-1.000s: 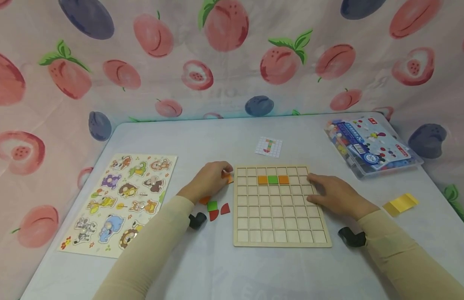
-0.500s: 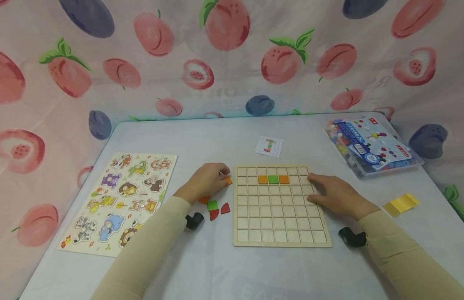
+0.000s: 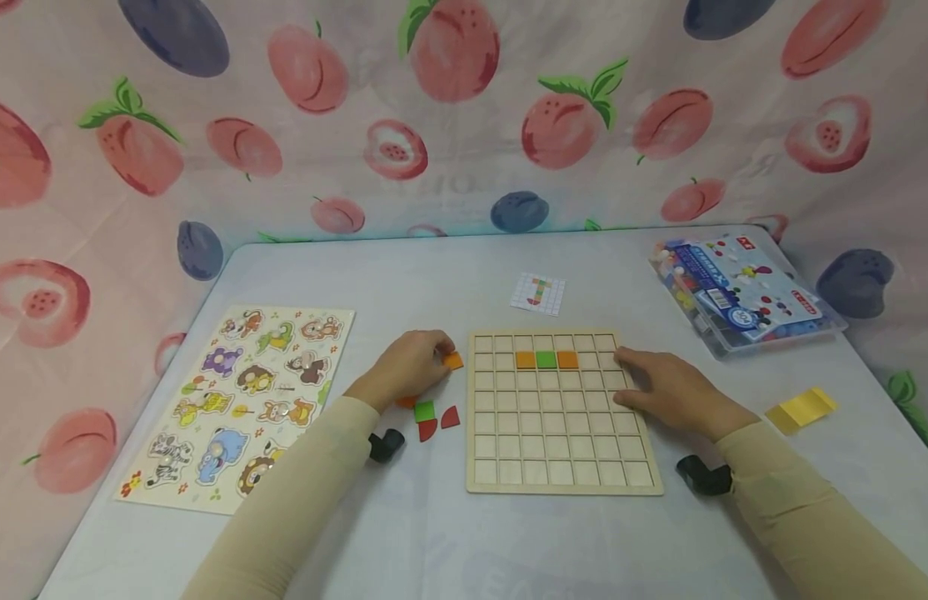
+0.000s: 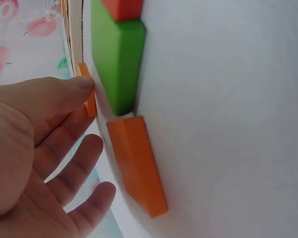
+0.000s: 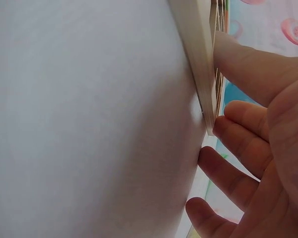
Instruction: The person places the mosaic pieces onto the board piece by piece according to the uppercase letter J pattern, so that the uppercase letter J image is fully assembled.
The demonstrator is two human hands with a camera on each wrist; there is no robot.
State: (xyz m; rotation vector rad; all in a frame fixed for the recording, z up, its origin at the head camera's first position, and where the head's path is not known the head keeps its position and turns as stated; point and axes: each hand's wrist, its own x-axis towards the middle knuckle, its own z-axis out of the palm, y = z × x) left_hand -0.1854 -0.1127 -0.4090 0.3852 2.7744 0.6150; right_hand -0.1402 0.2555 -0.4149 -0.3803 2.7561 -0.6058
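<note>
Just beside the left edge of a square, pale wooden grid board [image 3: 565, 489], near its far-left corner, the left hand [image 3: 404, 367] is pinching a flat orange tile [image 3: 453, 361], apparently of painted wood, between thumb and index finger; the other fingers are spreading loosely. This tile is lying to the left of the board, roughly level with the second row from its far edge, and the left hand is clearly the nearer one. With fingertips covering part of the tile, its long axis, if any, cannot be told, nor whether it is touching the table [image 3: 359, 275].

Within that second row, an orange square tile [image 3: 526, 360], a green square tile [image 3: 546, 359] and another orange square tile [image 3: 567, 359] are filling three adjoining middle cells. At the board's right edge, towards the far-right corner, the right hand [image 3: 670, 392] is resting with fingers apart, its fingertips touching the rim and grasping no tile.

Nearer the table's front edge than the left hand's fingertips, a loose orange tile [image 3: 407, 401], a green square [image 3: 424, 411] and two red quarter-round tiles [image 3: 451, 416] are lying. Beyond the board's far edge, a small white printed card [image 3: 537, 293] is showing a coloured figure on a grid.
</note>
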